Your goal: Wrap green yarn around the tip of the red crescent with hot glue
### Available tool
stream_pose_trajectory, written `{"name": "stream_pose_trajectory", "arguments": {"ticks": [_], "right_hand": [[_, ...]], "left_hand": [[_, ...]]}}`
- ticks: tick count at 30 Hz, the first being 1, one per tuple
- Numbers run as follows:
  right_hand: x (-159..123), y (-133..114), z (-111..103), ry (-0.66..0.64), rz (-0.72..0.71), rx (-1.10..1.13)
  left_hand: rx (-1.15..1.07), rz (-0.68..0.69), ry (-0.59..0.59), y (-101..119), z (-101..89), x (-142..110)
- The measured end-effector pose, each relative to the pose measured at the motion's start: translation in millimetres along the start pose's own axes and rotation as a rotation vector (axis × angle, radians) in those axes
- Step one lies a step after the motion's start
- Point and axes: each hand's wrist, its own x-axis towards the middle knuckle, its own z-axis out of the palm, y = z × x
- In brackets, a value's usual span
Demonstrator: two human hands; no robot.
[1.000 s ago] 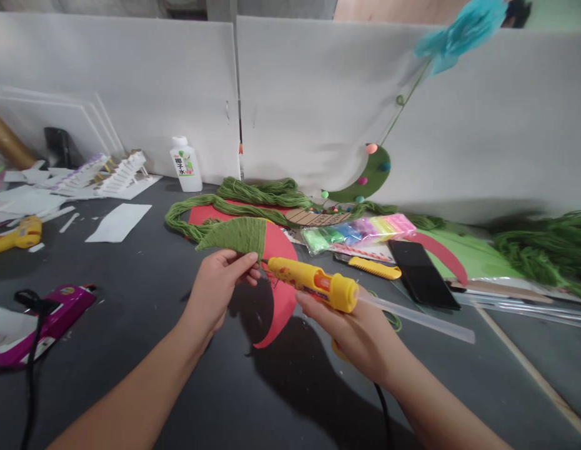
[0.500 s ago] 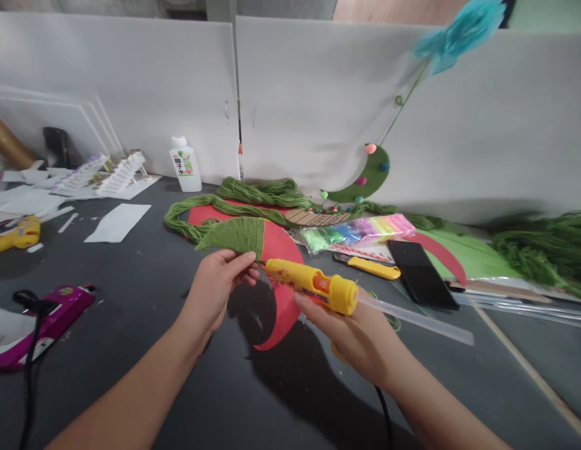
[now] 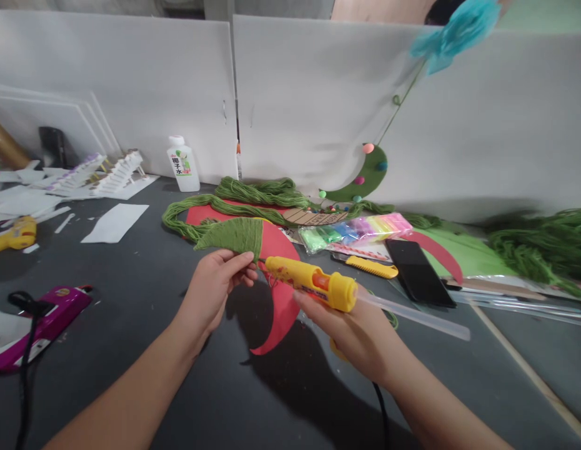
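Pinched in my left hand (image 3: 221,281) is a red crescent cutout (image 3: 285,300), its upper left part wrapped in green yarn (image 3: 234,237). The bare red part curves down to a point above the table. My right hand (image 3: 351,328) is closed around a yellow hot glue gun (image 3: 313,281). A clear glue stick (image 3: 417,315) sticks out of its back end. The gun's nozzle is at the wrapped edge, close to my left fingertips; whether it touches cannot be made out.
Behind my hands lie green yarn skeins (image 3: 262,192), a bag of coloured pom-poms (image 3: 356,231), a yellow utility knife (image 3: 371,266) and a black phone (image 3: 419,275). A white bottle (image 3: 184,165) stands by the white panels. At left are a purple tool (image 3: 47,322) and another glue gun (image 3: 14,236).
Both hands keep their grips. The crescent's lower tip has swung slightly down and left. The whole view has shifted a little.
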Motion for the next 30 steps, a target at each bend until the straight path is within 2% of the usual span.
{"name": "stream_pose_trajectory", "arguments": {"ticks": [4, 10, 19, 26, 30], "right_hand": [[0.5, 0.9, 0.0, 0.036, -0.032, -0.035], [2.7, 0.6, -6.2, -0.074, -0.134, -0.123], [1.7, 6.3, -5.1, -0.034, -0.073, -0.099], [2.0, 2.4, -7.6, -0.048, -0.168, -0.167], [2.7, 3.6, -9.7, -0.059, -0.296, -0.284]], "left_hand": [[0.0, -0.007, -0.005, -0.4, -0.6, 0.1], [0.001, -0.014, -0.007, -0.4, -0.8, 0.8], [0.008, -0.019, -0.012, -0.1, -0.6, -0.7], [0.003, -0.015, -0.013, -0.2, -0.9, -0.4], [-0.002, -0.01, -0.01, 0.0, -0.5, -0.2]]}}
